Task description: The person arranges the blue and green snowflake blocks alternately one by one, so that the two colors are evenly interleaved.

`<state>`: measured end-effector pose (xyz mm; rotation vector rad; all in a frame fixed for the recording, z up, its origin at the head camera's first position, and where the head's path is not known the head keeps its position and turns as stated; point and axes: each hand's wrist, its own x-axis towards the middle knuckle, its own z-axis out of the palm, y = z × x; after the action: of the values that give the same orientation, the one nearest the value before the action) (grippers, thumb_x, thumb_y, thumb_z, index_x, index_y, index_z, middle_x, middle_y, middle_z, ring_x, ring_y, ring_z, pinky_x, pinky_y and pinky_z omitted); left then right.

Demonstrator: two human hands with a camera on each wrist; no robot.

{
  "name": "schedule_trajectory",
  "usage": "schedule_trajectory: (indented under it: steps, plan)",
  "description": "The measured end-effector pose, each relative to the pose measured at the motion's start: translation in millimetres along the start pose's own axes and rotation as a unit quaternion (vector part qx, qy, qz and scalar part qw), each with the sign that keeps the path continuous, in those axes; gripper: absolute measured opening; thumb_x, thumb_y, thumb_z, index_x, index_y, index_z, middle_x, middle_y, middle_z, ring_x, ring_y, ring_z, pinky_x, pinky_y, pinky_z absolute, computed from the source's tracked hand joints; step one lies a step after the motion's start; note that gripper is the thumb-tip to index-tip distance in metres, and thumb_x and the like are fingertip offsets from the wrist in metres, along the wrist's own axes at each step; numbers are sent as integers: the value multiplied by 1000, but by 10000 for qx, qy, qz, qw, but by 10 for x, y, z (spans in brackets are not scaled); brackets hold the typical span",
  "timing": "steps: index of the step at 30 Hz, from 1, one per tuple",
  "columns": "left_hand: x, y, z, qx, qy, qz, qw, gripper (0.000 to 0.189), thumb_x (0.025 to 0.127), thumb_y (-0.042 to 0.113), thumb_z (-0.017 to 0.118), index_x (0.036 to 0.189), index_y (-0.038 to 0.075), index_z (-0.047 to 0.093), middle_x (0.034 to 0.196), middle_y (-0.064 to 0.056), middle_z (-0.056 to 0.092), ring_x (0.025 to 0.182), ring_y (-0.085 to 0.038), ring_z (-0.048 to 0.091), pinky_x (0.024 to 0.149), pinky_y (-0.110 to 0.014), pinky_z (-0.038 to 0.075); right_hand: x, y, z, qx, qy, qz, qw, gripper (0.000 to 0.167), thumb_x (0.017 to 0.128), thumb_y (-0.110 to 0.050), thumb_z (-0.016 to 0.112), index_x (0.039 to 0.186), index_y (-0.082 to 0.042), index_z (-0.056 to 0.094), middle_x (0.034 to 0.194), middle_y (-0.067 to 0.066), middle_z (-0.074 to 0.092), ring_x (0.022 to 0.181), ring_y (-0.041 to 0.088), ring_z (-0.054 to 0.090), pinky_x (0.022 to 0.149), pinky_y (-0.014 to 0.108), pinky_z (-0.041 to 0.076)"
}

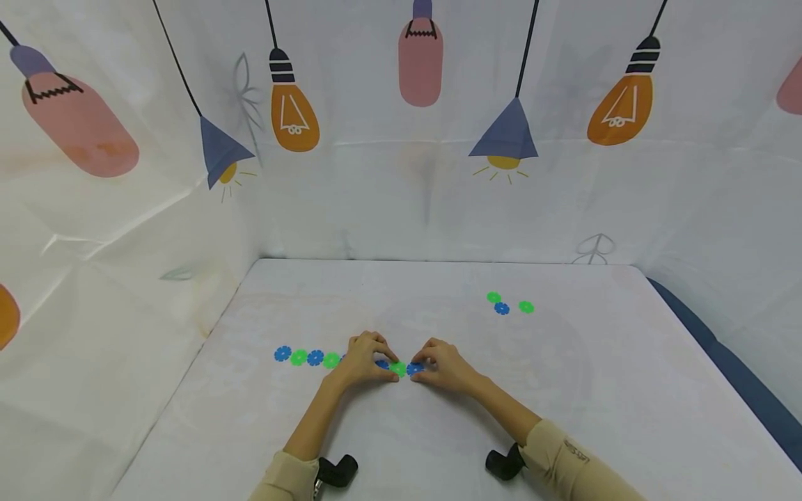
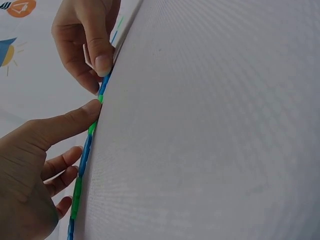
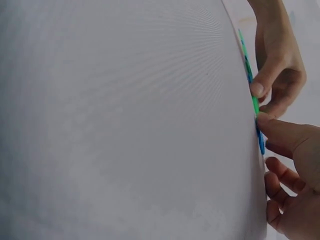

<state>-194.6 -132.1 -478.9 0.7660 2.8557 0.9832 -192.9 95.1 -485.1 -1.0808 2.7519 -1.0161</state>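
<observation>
A row of flat, flower-edged discs, blue and green by turns, lies on the white table. Thumb and finger of my left hand [image 1: 362, 360] pinch the green disc [image 1: 398, 369] near the row's right end. With its thumb and finger, my right hand [image 1: 447, 367] pinches the blue disc [image 1: 414, 369] right beside it, their edges meeting. Part of the row is hidden behind the left hand; a blue disc [image 1: 283, 353] marks its left end. Seen edge-on in the left wrist view, the row runs past the left thumb [image 2: 80, 119]. The right thumb [image 3: 280, 129] covers part of the blue disc in the right wrist view.
Toward the back right of the table [image 1: 564, 390] lie a green disc [image 1: 494, 297] and a blue disc [image 1: 502, 308] close together, with another green disc [image 1: 526, 307] to their right. A white curtain [image 1: 388, 202] printed with lamps hangs behind and at the sides.
</observation>
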Motion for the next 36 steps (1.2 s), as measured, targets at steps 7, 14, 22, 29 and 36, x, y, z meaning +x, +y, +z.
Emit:
schedule_trajectory:
  steps: [7, 14, 22, 29, 36]
  plan:
    - [-3, -6, 19, -5, -56, 8, 10000, 26, 65, 32, 84, 85, 16, 76, 95, 0, 58, 100, -22, 49, 92, -51, 27, -75, 193, -159, 97, 231, 384, 9989, 35, 81, -26, 74, 107, -4, 66, 94, 2, 59, 81, 14, 52, 70, 27, 45]
    - [-14, -1, 21, -69, -82, -52, 9999, 26, 65, 31, 84, 84, 16, 76, 95, 1, 58, 100, -22, 48, 94, -52, 26, -156, 625, -550, 75, 1300, 770, 9885, 26, 80, -10, 73, 101, 5, 66, 86, 12, 63, 77, 23, 57, 69, 33, 48]
    - [-5, -1, -3, -49, -152, -102, 9998, 25, 67, 31, 84, 86, 17, 76, 97, 0, 57, 101, -22, 47, 94, -52, 26, -162, 1066, -937, -142, 1683, 1782, 9694, 36, 85, -12, 67, 109, 13, 60, 96, 24, 59, 86, 35, 56, 77, 45, 45]
    - [11, -17, -6, -47, -121, -81, 9999, 26, 66, 31, 84, 87, 17, 76, 97, 1, 58, 101, -21, 47, 94, -51, 26, -68, 1257, -1066, -571, 1380, 2538, 9557, 48, 87, -26, 62, 120, 8, 55, 108, 26, 57, 100, 41, 51, 84, 59, 32]
    - [0, -16, -4, -10, -52, 4, 10000, 27, 65, 32, 85, 86, 17, 76, 96, 0, 58, 101, -22, 48, 93, -52, 26, -8, 1307, -1082, -823, 1232, 2737, 9503, 46, 88, -30, 62, 114, 8, 59, 105, 24, 59, 100, 40, 52, 84, 62, 33]
